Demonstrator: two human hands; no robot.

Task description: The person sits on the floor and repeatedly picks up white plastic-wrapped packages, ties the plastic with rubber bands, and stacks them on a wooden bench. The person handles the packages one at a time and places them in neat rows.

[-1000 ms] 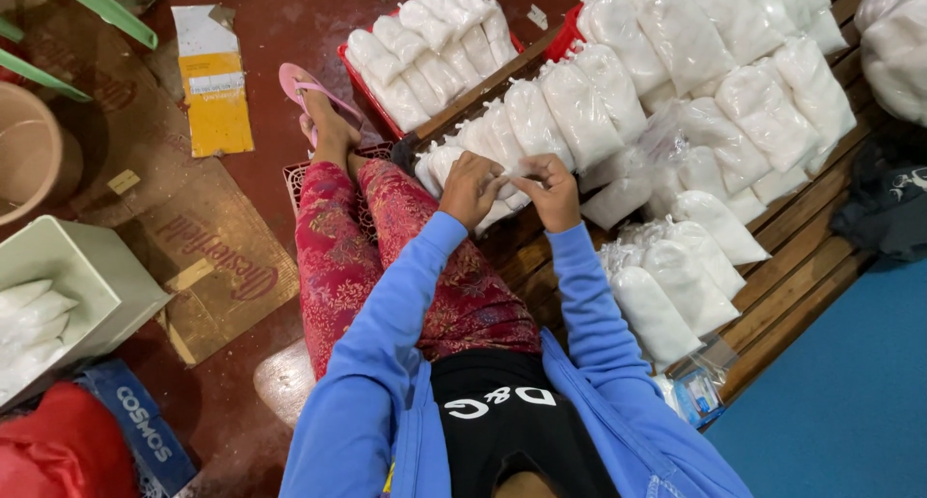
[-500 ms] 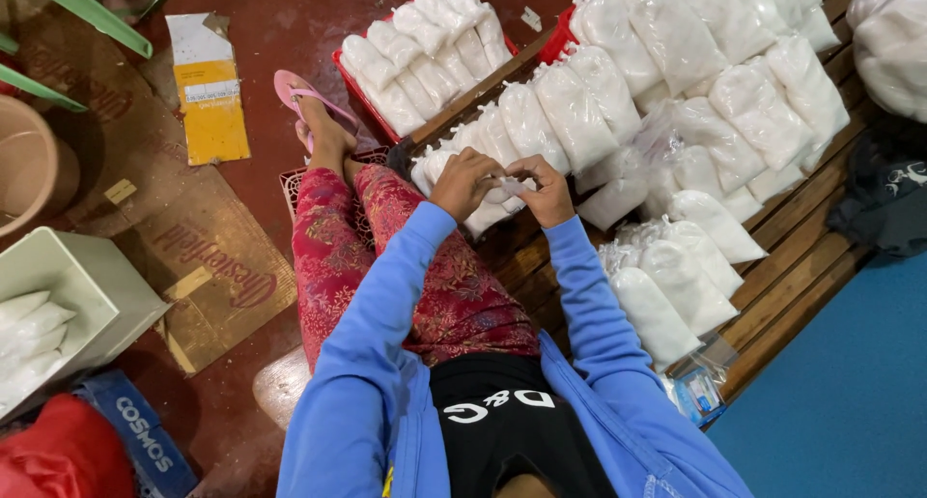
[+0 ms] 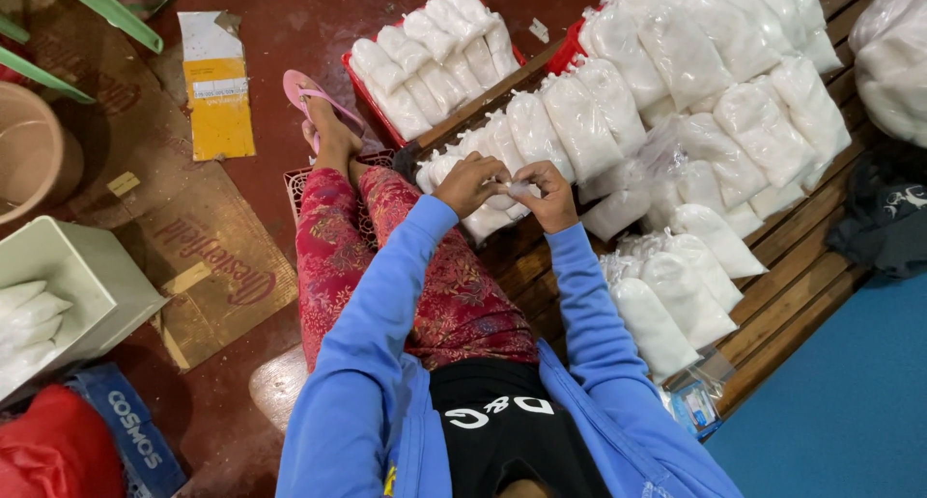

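My left hand (image 3: 470,181) and my right hand (image 3: 550,194) meet over my knees, both pinching the top of a small clear plastic bag of white powder (image 3: 502,204). The bag rests at the near edge of a wooden slatted platform (image 3: 772,295). Rows of filled white bags (image 3: 579,126) lie just beyond my hands. I wear blue sleeves and red patterned trousers.
A red tray of filled bags (image 3: 435,58) sits at the far middle, more bags (image 3: 676,305) lie on the platform to the right. A white bin (image 3: 72,285) with bags stands left, beside flattened cardboard (image 3: 208,256) and a yellow carton (image 3: 220,97). My foot wears a pink sandal (image 3: 319,107).
My hands stay together on the bag, with small finger movements at its top. The view has shifted slightly.
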